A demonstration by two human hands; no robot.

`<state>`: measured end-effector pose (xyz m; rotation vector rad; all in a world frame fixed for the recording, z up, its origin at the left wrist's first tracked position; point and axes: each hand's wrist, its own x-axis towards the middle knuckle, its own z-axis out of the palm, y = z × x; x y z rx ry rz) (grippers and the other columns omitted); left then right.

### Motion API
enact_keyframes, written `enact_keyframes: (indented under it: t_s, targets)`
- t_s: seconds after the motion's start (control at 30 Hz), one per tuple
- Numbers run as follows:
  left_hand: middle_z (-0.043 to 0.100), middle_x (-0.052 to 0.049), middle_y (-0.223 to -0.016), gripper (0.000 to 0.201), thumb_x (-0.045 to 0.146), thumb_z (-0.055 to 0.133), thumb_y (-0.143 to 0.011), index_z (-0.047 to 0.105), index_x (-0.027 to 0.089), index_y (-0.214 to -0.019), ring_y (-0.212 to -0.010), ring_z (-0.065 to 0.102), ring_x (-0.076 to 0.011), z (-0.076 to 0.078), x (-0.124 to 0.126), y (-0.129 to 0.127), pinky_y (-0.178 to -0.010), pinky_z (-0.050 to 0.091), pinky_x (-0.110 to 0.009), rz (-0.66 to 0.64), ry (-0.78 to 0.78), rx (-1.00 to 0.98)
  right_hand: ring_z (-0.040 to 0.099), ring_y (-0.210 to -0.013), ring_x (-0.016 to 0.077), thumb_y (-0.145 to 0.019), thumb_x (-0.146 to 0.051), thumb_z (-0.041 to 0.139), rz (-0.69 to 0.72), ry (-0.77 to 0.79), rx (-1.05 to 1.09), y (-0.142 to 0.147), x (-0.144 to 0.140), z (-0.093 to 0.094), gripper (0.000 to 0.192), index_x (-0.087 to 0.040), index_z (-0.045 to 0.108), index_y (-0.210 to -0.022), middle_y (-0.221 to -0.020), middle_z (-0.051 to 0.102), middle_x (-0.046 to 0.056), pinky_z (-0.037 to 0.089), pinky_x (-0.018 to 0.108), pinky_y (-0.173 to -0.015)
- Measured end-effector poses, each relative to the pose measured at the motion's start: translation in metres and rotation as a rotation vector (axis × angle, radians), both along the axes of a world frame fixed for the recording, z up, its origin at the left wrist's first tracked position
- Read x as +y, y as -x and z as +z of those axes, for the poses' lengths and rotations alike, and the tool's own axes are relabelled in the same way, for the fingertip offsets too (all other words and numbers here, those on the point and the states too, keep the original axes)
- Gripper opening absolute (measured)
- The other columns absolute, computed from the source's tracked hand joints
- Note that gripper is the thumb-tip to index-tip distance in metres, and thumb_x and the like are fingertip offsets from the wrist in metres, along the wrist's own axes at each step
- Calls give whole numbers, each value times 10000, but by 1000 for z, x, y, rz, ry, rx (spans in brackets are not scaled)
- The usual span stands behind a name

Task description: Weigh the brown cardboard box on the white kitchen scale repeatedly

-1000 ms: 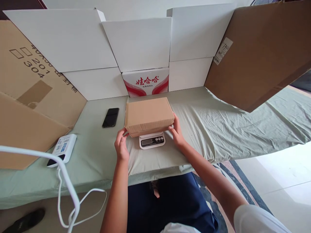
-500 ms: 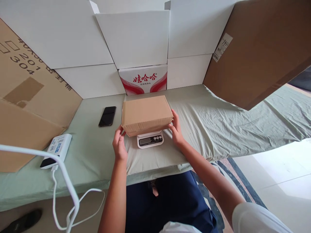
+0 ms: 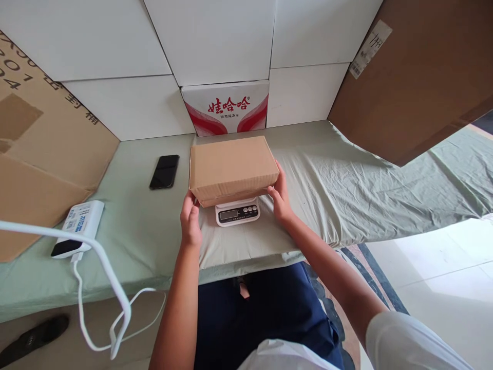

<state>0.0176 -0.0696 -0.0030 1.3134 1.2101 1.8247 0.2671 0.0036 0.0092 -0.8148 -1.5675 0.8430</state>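
A closed brown cardboard box sits over a small white kitchen scale, hiding the scale's weighing plate. Only the front panel of the scale shows, with its grey display and several round buttons. My left hand grips the box at its front left corner, thumb in front and fingers partly behind it. At the front right corner, my right hand holds the box with the thumb on the front face and fingers along the side. Whether the box rests fully on the scale is hidden.
Left of the box lies a black phone. A white power bank with a cable is farther left, near a white curved tube. White cartons line the back; large brown cartons flank both sides of the green cloth.
The view has tilted and come slightly closer, so the surroundings sit higher in the picture. Both hands stay on the box, which remains over the scale.
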Motion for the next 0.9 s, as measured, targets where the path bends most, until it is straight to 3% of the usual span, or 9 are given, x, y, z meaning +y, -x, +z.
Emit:
enact_keyframes:
  t_s: [0.33, 0.6, 0.9]
  targets:
    - [588, -137, -1415, 638, 647, 545, -870, 607, 245, -1361, -1382, 505, -328, 2, 2, 0, -1118, 420, -444, 5, 10, -16, 316, -1508, 330, -922, -668, 457, 14, 24, 30, 2, 1, 6, 727, -370, 241, -1550, -1644, 294, 32, 347, 563, -1219]
    - [605, -135, -1379, 636, 665, 544, -861, 615, 256, -1343, -1336, 536, -333, 1, 3, 2, -1080, 448, -450, 17, 6, -12, 288, -1521, 334, -925, -636, 475, 10, 32, 29, 1, -2, 10, 675, -390, 291, -1525, -1632, 311, 18, 307, 590, -1235]
    - [582, -136, -1419, 630, 658, 556, -866, 614, 248, -1341, -1401, 484, -332, 0, 2, 2, -1127, 416, -457, 29, 13, -32, 316, -1501, 346, -908, -639, 501, 13, 32, 31, 2, 1, 9, 688, -392, 300, -1518, -1623, 324, 17, 337, 584, -1215]
